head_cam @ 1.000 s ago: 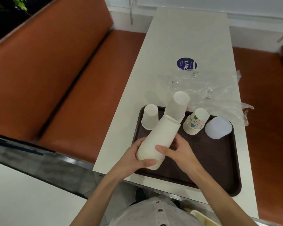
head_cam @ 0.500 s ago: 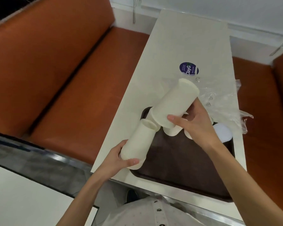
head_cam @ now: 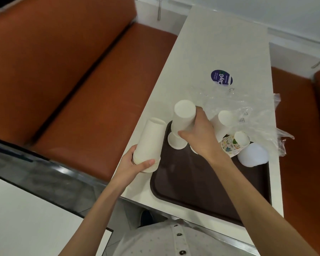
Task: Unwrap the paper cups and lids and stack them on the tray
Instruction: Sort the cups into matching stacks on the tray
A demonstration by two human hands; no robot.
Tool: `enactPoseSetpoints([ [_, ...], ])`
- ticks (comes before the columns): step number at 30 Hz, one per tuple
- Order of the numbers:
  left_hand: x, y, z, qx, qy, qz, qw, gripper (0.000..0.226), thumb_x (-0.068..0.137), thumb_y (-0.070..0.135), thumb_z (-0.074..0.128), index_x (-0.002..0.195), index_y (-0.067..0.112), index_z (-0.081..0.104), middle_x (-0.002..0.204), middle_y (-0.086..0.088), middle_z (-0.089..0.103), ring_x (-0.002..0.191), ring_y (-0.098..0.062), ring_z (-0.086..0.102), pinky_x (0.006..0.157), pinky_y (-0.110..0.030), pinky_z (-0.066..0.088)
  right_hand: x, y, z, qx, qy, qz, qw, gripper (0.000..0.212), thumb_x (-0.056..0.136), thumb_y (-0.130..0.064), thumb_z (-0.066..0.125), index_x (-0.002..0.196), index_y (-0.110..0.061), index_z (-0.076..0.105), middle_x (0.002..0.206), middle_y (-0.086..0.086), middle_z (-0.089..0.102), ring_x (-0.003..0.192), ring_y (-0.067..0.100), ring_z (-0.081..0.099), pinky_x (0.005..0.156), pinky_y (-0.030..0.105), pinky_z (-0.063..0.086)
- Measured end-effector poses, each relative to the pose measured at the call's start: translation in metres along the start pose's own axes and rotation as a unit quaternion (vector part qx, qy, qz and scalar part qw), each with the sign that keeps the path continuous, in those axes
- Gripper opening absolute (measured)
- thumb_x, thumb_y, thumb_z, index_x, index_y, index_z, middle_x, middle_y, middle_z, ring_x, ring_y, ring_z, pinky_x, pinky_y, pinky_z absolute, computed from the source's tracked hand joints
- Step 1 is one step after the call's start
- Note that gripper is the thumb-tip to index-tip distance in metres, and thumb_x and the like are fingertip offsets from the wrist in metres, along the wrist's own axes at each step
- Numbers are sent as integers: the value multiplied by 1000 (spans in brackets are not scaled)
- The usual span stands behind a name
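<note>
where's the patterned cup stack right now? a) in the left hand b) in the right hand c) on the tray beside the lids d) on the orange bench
c: the patterned cup stack stands on the tray beside the lids, while the left hand grips a plain white stack and the right hand grips a second white stack.

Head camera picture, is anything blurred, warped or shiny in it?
Head view: slightly soft all over. The wide lens makes the table taper sharply away. The clear plastic wrap catches bright glints. The left cup stack in the left hand and the right cup stack in the right hand look washed out, with little surface detail.
</note>
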State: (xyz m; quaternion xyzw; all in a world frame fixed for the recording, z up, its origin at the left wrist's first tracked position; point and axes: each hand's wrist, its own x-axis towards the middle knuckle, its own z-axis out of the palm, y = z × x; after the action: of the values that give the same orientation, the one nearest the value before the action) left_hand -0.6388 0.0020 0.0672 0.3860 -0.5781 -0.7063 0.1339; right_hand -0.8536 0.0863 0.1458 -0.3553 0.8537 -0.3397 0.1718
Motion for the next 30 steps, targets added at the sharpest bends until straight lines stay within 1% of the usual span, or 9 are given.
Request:
enactPoseSetpoints([
  [3,2,0,-1,-2,-1,-2,1000,67,52,49,84,112,36,58,101,26,70,92,3,68,70,-15,54,0,9,12,-23,-7,21,999,73,75,-11,75,138,-13,36,131,10,49,115,28,52,87,27,36],
  [7,3,-3,-3,14,-10,-11,1000,68,50,52,84,112,39,56,100,28,68,93,5,66,69,-13,54,0,12,18,-37,-13,35,999,79,79,-14,73,144,-11,29,136,13,46,120,32,49,100,39,40],
  [12,4,-9,-7,26,-10,-20,999,67,49,53,84,110,40,57,99,23,70,92,3,67,69,-14,54,-3,7,17,-23,10,7,1000,81,81,-10,70,149,-13,26,142,12,39,129,29,42,105,34,34],
  [15,6,-9,-6,37,-14,-24,999,61,56,46,85,110,40,55,107,16,68,95,-2,66,67,-12,53,-4,4,17,-30,21,-17,999,80,86,-11,69,152,-15,24,148,12,34,133,28,40,110,37,34],
  [20,7,-6,-4,37,-28,-20,999,55,63,37,82,111,37,56,110,12,67,92,1,67,67,-13,53,-10,5,17,-68,9,-34,997,69,87,-10,65,148,-15,33,151,11,30,136,29,37,113,37,32],
  [22,7,-6,-3,28,-33,-21,999,56,63,39,83,112,36,57,109,12,68,93,2,67,68,-15,54,-16,4,17,-62,6,-53,997,60,88,-12,65,143,-15,41,151,9,30,137,28,36,113,35,31],
  [25,7,-4,0,4,-38,-31,999,63,58,53,82,115,35,59,108,10,72,99,-8,69,71,-19,56,-25,-1,19,6,-9,-61,998,50,94,-29,63,139,-17,46,146,2,40,132,21,44,109,32,37],
  [28,6,-1,6,-15,-67,-41,997,75,59,61,80,123,28,59,117,4,72,109,-16,69,83,-28,57,-28,-7,21,107,-64,10,992,62,90,-46,65,143,-21,43,135,-3,53,118,14,56,99,36,50],
  [30,6,1,11,-25,-90,-53,994,87,58,66,81,128,20,58,122,-2,70,113,-21,67,92,-37,56,-26,-8,19,125,-77,26,989,66,87,-49,68,142,-22,43,127,-4,59,108,14,61,92,36,55],
])
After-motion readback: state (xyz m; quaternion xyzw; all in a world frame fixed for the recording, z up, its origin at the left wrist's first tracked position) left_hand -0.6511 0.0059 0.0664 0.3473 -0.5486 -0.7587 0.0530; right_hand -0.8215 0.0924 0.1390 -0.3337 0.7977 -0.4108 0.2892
